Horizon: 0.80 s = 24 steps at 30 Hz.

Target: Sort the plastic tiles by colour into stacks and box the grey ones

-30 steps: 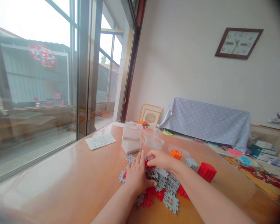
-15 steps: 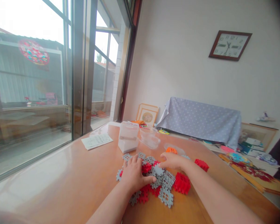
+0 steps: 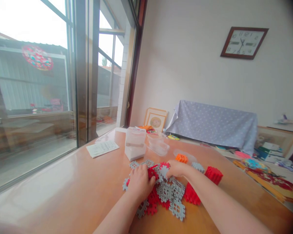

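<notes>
Both forearms (image 3: 120,208) run out of the lower edge; the left hand (image 3: 139,182) hides part of the pile, and the right hand's fingertips are hard to make out among small, overlapping shapes; the right forearm partly covers the nearer red stack (image 3: 192,194).

The grey pieces (image 3: 164,191) lie in a loose heap between and below the hands, red ones among them; the hands are apart, the left beside a red piece (image 3: 152,174), the right touching a grey piece (image 3: 164,172); I cannot tell whether either grips.

The glossy brown bench (image 3: 88,191) carries, farther off, another red stack (image 3: 214,175), an orange stack (image 3: 181,158), clear tubs (image 3: 158,147), a translucent box (image 3: 135,143) and paper (image 3: 102,149); beyond are windows (image 3: 39,84) at left, a spotted cloth (image 3: 215,123) and a wall clock (image 3: 244,43).
</notes>
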### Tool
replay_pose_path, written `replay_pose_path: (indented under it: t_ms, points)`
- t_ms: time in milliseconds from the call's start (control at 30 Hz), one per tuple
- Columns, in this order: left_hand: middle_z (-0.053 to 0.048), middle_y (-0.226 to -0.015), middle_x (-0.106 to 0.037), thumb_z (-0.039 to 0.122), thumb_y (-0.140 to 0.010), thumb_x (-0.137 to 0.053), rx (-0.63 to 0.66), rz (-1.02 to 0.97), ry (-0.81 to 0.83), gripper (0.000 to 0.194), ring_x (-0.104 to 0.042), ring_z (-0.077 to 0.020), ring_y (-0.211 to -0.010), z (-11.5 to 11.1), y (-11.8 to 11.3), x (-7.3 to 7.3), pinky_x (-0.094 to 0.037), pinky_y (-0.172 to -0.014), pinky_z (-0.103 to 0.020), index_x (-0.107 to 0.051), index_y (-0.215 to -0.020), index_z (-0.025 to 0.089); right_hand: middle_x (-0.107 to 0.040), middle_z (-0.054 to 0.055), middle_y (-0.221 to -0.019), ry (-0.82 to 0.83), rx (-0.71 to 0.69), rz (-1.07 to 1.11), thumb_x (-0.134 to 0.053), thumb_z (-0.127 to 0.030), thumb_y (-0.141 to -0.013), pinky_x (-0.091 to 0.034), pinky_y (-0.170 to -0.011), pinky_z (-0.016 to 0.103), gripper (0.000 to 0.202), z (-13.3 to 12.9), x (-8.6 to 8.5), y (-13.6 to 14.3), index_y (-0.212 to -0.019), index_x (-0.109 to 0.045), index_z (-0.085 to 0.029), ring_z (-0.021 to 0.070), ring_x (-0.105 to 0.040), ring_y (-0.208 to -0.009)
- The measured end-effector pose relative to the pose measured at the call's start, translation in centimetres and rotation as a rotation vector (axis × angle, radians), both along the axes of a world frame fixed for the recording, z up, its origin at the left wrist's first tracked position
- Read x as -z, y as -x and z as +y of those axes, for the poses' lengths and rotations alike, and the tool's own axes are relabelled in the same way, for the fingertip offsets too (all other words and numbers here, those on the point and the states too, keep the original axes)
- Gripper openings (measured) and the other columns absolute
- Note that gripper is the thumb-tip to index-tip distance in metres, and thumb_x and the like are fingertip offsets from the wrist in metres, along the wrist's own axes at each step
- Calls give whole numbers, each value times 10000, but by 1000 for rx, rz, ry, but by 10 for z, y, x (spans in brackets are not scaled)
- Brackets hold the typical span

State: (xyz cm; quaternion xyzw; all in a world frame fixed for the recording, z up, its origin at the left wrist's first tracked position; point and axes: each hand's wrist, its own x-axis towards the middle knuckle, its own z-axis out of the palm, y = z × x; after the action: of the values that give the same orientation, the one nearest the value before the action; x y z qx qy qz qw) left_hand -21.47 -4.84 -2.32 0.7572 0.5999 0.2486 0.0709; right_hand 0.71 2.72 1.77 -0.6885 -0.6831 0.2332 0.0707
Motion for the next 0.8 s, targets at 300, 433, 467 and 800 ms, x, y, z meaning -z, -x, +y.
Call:
replay_pose_path:
  t_ms: [300, 433, 467, 800]
  points:
    - [-117, -1039, -703, 271, -943, -449, -43, -131, 41, 149, -646, -276, -1025, 7, 1, -2, -424, -872, -361, -553, -1030, 207, -614, -49, -620, 10, -57, 183, -707, -215, -702, -407, -496, 206, 150, -7, -7, 17, -838, -642, -205, 117, -550, -543]
    - [-88, -1021, -713, 261, -989, -395, -75, -301, 51, 154, -667, -223, -948, 12, 5, -2, -431, -791, -307, -544, -1003, 224, -646, -21, -642, -84, -91, 163, -780, -242, -677, -403, -549, 218, 163, -9, -14, 31, -792, -674, -193, 149, -586, -643]
    - [-79, -1014, -714, 262, -987, -402, -85, -333, 43, 147, -669, -219, -941, 12, 6, -2, -432, -782, -301, -543, -1012, 228, -662, -16, -666, -107, -105, 157, -793, -246, -672, -407, -570, 219, 174, -11, -15, 35, -800, -687, -194, 157, -597, -680]
    - [-81, -1182, -698, 310, -994, -390, -41, -377, -6, 264, -645, -225, -1087, 3, 6, -14, -453, -880, -307, -568, -1174, 235, -764, 45, -985, -144, -248, 37, -714, -442, -814, -472, -687, 254, 337, -46, -50, 23, -1058, -735, -211, 206, -689, -855]
